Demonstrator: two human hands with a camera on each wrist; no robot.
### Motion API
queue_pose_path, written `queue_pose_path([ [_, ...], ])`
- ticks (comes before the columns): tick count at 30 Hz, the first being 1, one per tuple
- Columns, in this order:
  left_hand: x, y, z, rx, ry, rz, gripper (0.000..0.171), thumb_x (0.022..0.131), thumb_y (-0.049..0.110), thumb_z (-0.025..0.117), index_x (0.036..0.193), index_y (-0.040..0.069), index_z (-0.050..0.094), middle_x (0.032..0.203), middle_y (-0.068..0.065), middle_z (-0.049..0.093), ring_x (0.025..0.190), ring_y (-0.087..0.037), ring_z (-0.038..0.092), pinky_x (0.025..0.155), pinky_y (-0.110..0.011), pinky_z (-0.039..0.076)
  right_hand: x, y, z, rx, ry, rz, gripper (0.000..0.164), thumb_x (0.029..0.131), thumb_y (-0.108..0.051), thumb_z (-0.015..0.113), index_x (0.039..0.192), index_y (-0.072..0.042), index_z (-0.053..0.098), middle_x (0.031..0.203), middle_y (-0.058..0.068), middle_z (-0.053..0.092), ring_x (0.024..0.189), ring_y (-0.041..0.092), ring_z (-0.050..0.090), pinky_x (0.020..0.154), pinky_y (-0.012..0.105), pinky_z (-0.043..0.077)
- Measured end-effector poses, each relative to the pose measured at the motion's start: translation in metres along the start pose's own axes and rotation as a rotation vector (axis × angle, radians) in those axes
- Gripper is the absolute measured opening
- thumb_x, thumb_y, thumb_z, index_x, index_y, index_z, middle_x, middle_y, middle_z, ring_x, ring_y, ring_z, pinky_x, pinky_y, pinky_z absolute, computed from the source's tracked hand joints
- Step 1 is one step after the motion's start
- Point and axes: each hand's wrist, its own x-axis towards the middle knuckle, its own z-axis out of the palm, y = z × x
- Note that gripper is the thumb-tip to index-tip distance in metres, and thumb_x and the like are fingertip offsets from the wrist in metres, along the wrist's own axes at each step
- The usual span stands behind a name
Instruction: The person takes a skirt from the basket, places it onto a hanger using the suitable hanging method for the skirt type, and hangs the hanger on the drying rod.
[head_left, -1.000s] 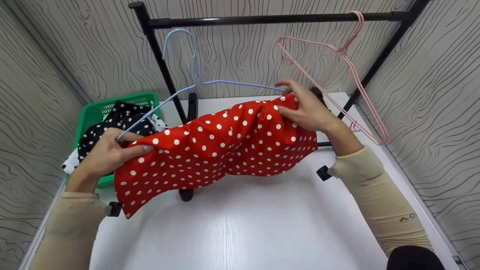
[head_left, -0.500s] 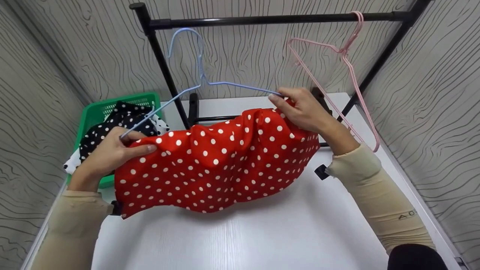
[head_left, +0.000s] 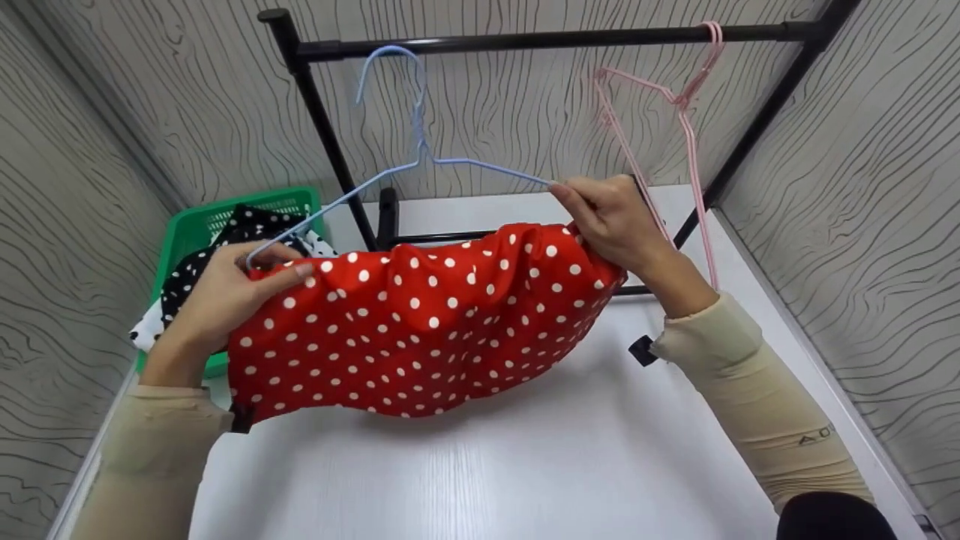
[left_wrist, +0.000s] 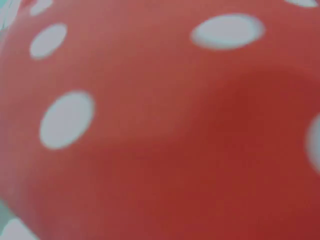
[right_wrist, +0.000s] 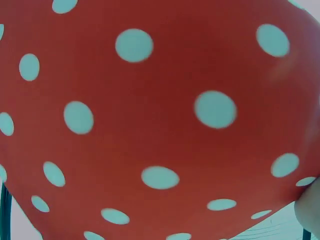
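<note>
A red cloth with white polka dots (head_left: pixel 420 330) hangs spread between my hands and fills most of both wrist views. What kind of garment it is, I cannot tell. Above its top edge stands a light blue clothes hanger (head_left: pixel 367 182), hook up and free of the rack. At the left, my left hand (head_left: pixel 229 289) pinches the cloth's top edge, with the hanger's left end at its fingers. My right hand (head_left: pixel 611 221) has its fingers curled round the hanger's right arm, with the cloth's right corner at the palm. Hanger ends are hidden by the hands.
Behind the hands stands a black garment rack (head_left: pixel 525 39) with pink hangers (head_left: pixel 694 165) on its right side. A green basket (head_left: pixel 180 232) holding black and white dotted cloths (head_left: pixel 259 223) sits at the back left of the white table (head_left: pixel 480 480).
My right hand has curled its fingers round the hanger's arm. The blue hanger has shifted right and slightly up. The cloth's middle hangs lower, and the pink hangers have turned.
</note>
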Motion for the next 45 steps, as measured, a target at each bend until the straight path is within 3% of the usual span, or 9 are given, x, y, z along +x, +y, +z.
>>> queue_pose_path([
  [7, 0.002, 0.003, 0.009, 0.145, 0.237, -0.089, 0.057, 0.099, 0.044, 0.064, 0.144, 0.010, 0.054, 0.127, -0.017, 0.065, 0.112, -0.034, 0.060, 0.085, -0.039, 0.055, -0.003, 0.002, -0.001, -0.078, 0.080, 0.073, 0.042, 0.103, -0.016, 0.061, 0.065, -0.010, 0.046, 0.052, 0.000, 0.041, 0.046, 0.008, 0.037, 0.046, 0.020, 0.028],
  [11, 0.001, 0.007, 0.017, 0.086, 0.405, 0.057, 0.045, 0.095, 0.021, 0.074, 0.136, 0.008, 0.061, 0.127, -0.011, 0.068, 0.097, -0.021, 0.069, 0.086, -0.030, 0.056, -0.006, 0.001, 0.004, -0.181, 0.165, 0.210, 0.049, 0.105, -0.027, 0.060, 0.061, -0.010, 0.047, 0.049, 0.000, 0.043, 0.044, 0.009, 0.038, 0.044, 0.024, 0.026],
  [14, -0.004, 0.009, 0.019, -0.029, 0.475, 0.206, 0.037, 0.094, 0.005, 0.072, 0.130, 0.007, 0.064, 0.126, -0.005, 0.067, 0.075, -0.010, 0.072, 0.073, -0.018, 0.057, -0.010, 0.003, 0.004, -0.194, 0.242, 0.279, 0.051, 0.105, -0.027, 0.059, 0.059, -0.009, 0.047, 0.049, 0.001, 0.042, 0.045, 0.009, 0.034, 0.044, 0.024, 0.025],
  [17, -0.011, 0.009, 0.018, -0.108, 0.416, 0.241, 0.039, 0.095, 0.003, 0.070, 0.133, 0.006, 0.061, 0.128, -0.005, 0.064, 0.073, -0.010, 0.074, 0.070, -0.022, 0.060, -0.013, 0.006, -0.002, -0.130, 0.289, 0.248, 0.049, 0.104, -0.019, 0.060, 0.059, -0.006, 0.048, 0.050, 0.000, 0.043, 0.045, 0.006, 0.035, 0.044, 0.020, 0.024],
  [24, -0.017, -0.005, 0.011, -0.056, 0.081, 0.119, 0.044, 0.103, 0.021, 0.063, 0.144, 0.009, 0.051, 0.127, -0.013, 0.062, 0.090, -0.013, 0.072, 0.075, -0.025, 0.060, -0.011, 0.002, -0.014, 0.023, 0.343, 0.110, 0.044, 0.098, 0.001, 0.060, 0.058, -0.003, 0.044, 0.050, 0.005, 0.037, 0.048, 0.001, 0.028, 0.045, 0.015, 0.022],
  [31, -0.006, 0.005, 0.022, -0.082, 0.260, 0.202, 0.035, 0.109, 0.026, 0.050, 0.105, -0.003, 0.069, 0.078, -0.006, 0.066, 0.066, -0.015, 0.066, 0.060, -0.022, 0.056, -0.016, -0.003, -0.007, 0.040, 0.227, 0.086, 0.041, 0.098, 0.000, 0.061, 0.061, -0.004, 0.044, 0.051, 0.006, 0.037, 0.049, 0.002, 0.029, 0.046, 0.015, 0.024],
  [39, 0.016, 0.019, 0.022, -0.011, 0.423, -0.011, 0.047, 0.105, 0.046, 0.053, 0.098, 0.003, 0.071, 0.075, -0.001, 0.061, 0.064, -0.010, 0.061, 0.056, -0.019, 0.053, -0.023, -0.005, -0.005, 0.105, 0.161, 0.035, 0.040, 0.099, -0.007, 0.062, 0.062, -0.007, 0.046, 0.051, 0.003, 0.041, 0.047, 0.005, 0.035, 0.047, 0.016, 0.029],
  [42, 0.012, 0.012, 0.019, -0.041, 0.356, 0.029, 0.044, 0.105, 0.044, 0.054, 0.112, 0.004, 0.070, 0.092, -0.004, 0.065, 0.078, -0.014, 0.064, 0.065, -0.021, 0.056, -0.023, -0.004, -0.007, 0.098, 0.203, 0.087, 0.041, 0.099, -0.002, 0.060, 0.062, -0.005, 0.046, 0.052, 0.004, 0.040, 0.047, 0.003, 0.034, 0.046, 0.016, 0.027],
  [45, 0.007, 0.002, 0.013, -0.112, 0.177, 0.104, 0.043, 0.107, 0.041, 0.051, 0.134, 0.008, 0.059, 0.114, -0.007, 0.065, 0.098, -0.020, 0.066, 0.078, -0.025, 0.058, -0.022, -0.008, -0.013, 0.117, 0.252, 0.156, 0.041, 0.100, 0.001, 0.057, 0.061, -0.002, 0.044, 0.053, 0.003, 0.038, 0.049, 0.003, 0.032, 0.045, 0.016, 0.025],
])
